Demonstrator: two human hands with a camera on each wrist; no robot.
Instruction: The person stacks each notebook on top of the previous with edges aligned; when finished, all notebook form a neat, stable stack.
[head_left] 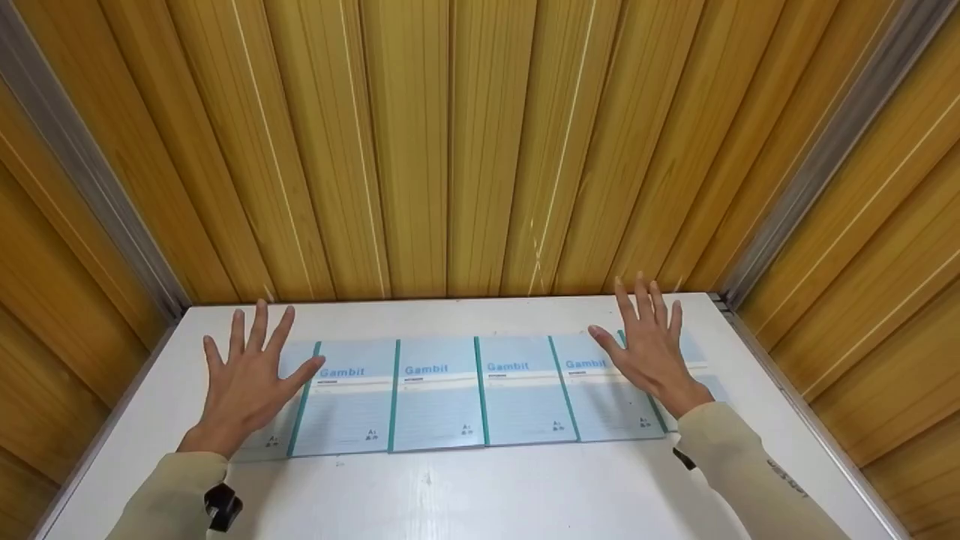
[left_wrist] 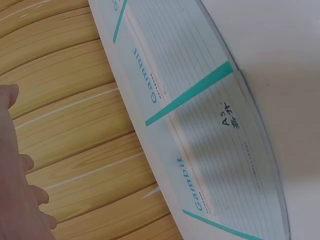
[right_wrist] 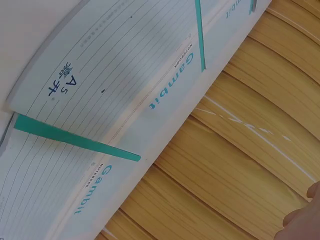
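My left hand [head_left: 244, 379] and right hand [head_left: 651, 349] hover, fingers spread, over each end of the overlapped notebooks [head_left: 439, 394], spanning the row.

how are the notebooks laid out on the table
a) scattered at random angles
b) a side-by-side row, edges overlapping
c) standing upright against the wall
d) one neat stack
b: the notebooks lie flat on the table in one row from left to right, each overlapping its neighbour, with the open left hand over one end and the open right hand over the other.
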